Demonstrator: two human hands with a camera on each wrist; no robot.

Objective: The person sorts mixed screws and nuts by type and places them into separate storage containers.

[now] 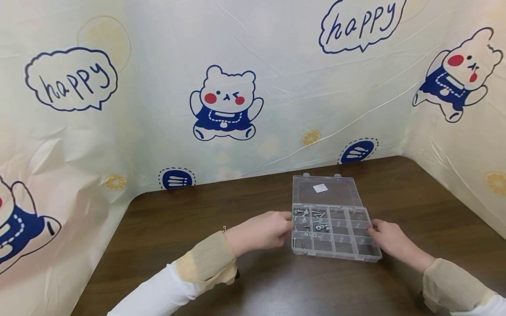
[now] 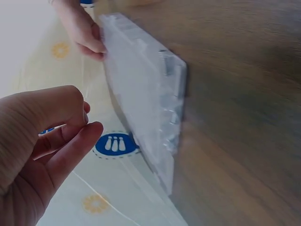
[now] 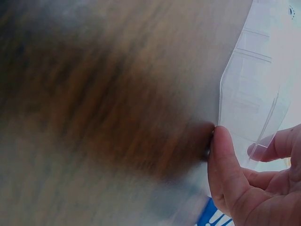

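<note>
A clear plastic compartment box point(image 1: 344, 255) has its lid point(image 1: 336, 191) swung back, away from me. Screws, nuts and washers point(image 1: 322, 227) lie in its left compartments. My right hand point(image 1: 389, 237) grips the box's right side; in the right wrist view, thumb and fingers point(image 3: 225, 160) pinch the clear wall. At the left side is my left hand point(image 1: 262, 229), fingertips beside the edge in the head view. Its fingers point(image 2: 70, 150) are loosely bent in the left wrist view, with a gap to the box and nothing seen between them.
The box is over a dark wooden table point(image 1: 237, 281). Behind and beside the table hangs a pale curtain point(image 1: 276, 87) printed with bears and lettering. A white label point(image 1: 320, 188) is on the lid.
</note>
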